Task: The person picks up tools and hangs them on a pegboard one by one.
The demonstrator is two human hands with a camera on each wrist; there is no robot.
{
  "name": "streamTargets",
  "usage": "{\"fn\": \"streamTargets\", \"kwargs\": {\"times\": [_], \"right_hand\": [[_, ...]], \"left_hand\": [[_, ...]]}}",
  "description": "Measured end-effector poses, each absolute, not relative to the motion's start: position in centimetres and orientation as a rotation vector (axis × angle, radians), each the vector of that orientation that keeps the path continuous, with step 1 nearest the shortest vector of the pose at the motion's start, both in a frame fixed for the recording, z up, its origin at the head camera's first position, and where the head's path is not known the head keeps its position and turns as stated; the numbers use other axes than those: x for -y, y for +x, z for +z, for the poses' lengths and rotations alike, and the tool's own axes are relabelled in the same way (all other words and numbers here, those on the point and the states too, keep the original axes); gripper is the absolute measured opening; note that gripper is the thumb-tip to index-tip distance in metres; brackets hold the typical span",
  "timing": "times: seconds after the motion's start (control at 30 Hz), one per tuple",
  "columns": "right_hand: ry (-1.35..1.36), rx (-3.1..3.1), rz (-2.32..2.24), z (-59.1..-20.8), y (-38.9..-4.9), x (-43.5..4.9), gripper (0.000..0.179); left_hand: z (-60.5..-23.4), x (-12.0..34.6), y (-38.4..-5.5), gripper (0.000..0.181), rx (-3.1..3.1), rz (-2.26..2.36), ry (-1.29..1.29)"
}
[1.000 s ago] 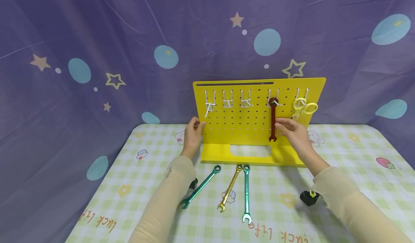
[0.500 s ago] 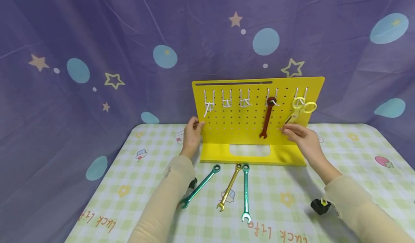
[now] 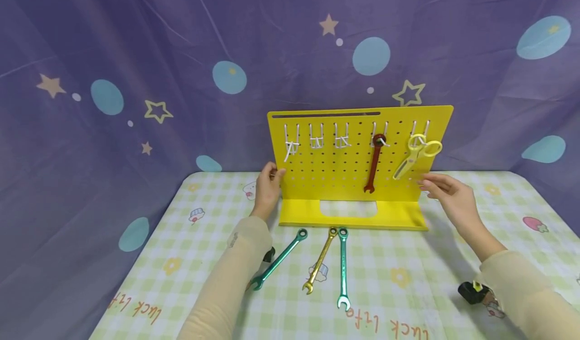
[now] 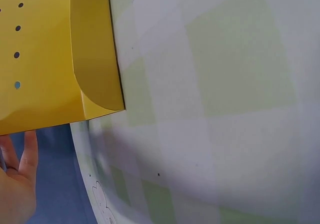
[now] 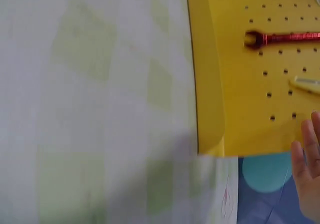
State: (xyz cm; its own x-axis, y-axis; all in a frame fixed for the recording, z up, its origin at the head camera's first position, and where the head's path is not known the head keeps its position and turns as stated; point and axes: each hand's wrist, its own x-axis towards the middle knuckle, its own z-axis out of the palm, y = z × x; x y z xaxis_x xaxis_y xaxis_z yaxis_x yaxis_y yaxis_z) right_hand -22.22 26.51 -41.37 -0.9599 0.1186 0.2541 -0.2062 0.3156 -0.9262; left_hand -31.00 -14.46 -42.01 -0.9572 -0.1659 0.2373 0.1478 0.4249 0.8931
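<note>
A yellow pegboard (image 3: 326, 179) stands upright on its base. My left hand (image 3: 268, 189) holds its left side edge, the thumb in front and the other fingers partly hidden behind; the left wrist view shows fingers (image 4: 30, 151) at that edge. Off the board's lower right edge is my right hand (image 3: 453, 201), empty, its fingers (image 5: 298, 164) extended in the right wrist view. A red wrench (image 3: 373, 166) hangs by its ring end from a white hook, tilted slightly. To its right, yellow scissors (image 3: 414, 153) hang by one handle loop.
Several white hooks (image 3: 316, 141) on the board's left half hold nothing. On the checked tablecloth (image 3: 195, 264) before the board lie a green wrench (image 3: 278, 260), a gold wrench (image 3: 319, 264) and another green wrench (image 3: 343, 269). A purple curtain (image 3: 149, 38) hangs behind.
My right hand has left the red wrench and moved right, past the scissors to the board's edge. The wrench's lower end has swung left. My left hand stays at the left edge.
</note>
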Motion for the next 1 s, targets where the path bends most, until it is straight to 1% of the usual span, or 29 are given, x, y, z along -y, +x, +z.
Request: {"fn": "streamTargets", "kwargs": {"times": [0.1, 0.27, 0.33, 0.43, 0.6, 0.83, 1.0], "right_hand": [[0.076, 2.312, 1.690, -41.4, -22.2, -27.5, 0.041], [0.094, 2.336, 1.592, -41.6, -22.2, -28.9, 0.026], [0.088, 2.358, 1.545, -41.7, -22.1, -29.3, 0.023], [0.069, 2.392, 1.497, -41.8, -22.2, -29.7, 0.027], [0.023, 2.467, 1.393, -41.9, -23.0, -30.1, 0.045], [-0.020, 2.487, 1.363, -42.0, -24.5, -29.9, 0.050], [-0.022, 2.505, 1.374, -41.8, -24.9, -29.4, 0.056]], "left_hand": [[-42.0, 14.4, -31.0, 0.022, 2.391, -1.542, 0.016], [-41.9, 14.4, -31.0, 0.022, 2.392, -1.540, 0.015], [-41.9, 14.4, -31.0, 0.022, 2.395, -1.540, 0.020], [-41.8, 14.4, -31.0, 0.022, 2.398, -1.541, 0.026], [-42.0, 14.5, -31.1, 0.022, 2.390, -1.541, 0.023], [-42.1, 14.4, -31.1, 0.022, 2.385, -1.542, 0.024], [-42.0, 14.4, -31.0, 0.023, 2.383, -1.540, 0.009]]}}
